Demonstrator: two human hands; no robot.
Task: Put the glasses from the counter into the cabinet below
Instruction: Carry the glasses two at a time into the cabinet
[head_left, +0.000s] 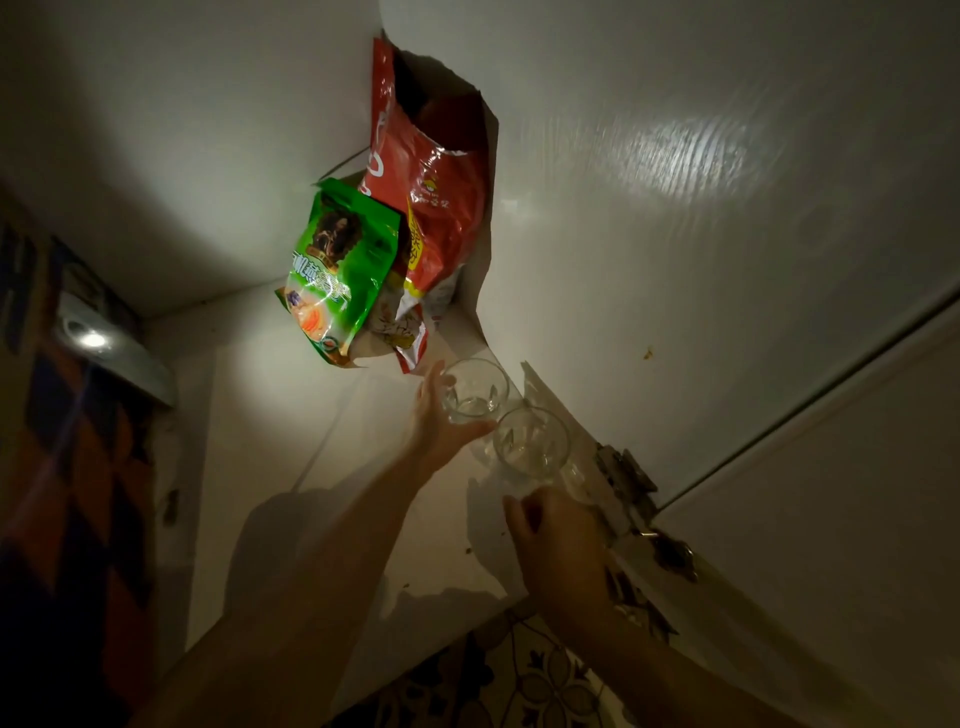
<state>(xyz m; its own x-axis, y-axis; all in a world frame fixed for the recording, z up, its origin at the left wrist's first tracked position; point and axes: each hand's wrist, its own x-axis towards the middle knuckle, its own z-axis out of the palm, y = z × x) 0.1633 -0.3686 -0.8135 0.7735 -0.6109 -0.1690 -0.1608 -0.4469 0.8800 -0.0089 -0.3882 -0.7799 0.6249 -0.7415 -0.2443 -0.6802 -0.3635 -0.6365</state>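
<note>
I look into a white cabinet, with the view tilted. My left hand (436, 421) reaches in and grips a clear drinking glass (475, 389) by its side, low on the cabinet floor (291, 415). A second clear glass (530, 441) sits just right of it, nearly touching. My right hand (556, 540) holds that second glass from its near side. Both glasses look upright and empty. Whether they rest on the floor or hover just above it, I cannot tell.
A green food bag (337, 270) and a taller red bag (431, 192) lean at the back of the cabinet, just beyond the glasses. The cabinet side wall (675, 260) rises on the right, with metal hinges (626, 478) near my right hand. Patterned floor tiles (519, 675) show below.
</note>
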